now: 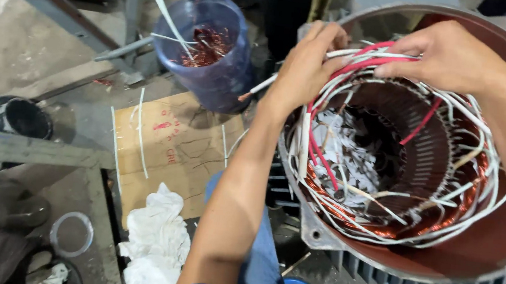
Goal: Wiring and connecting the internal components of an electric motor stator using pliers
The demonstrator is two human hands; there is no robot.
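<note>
A large electric motor stator (492,248) with a dark red housing lies open towards me, its copper windings (474,184) ringed by white and red sleeved leads (362,59). My left hand (305,66) grips a bundle of these leads at the stator's upper left rim. My right hand (450,56) pinches the same red and white leads at the top rim, a little to the right. White paper slot liners (346,152) fill the bore.
A blue plastic bucket (216,75) with copper wire scraps stands at upper left. A cardboard sheet (171,146) with white sleeves and a white rag (154,244) lie on the floor. Black containers (17,117) and a metal frame (41,7) stand at left.
</note>
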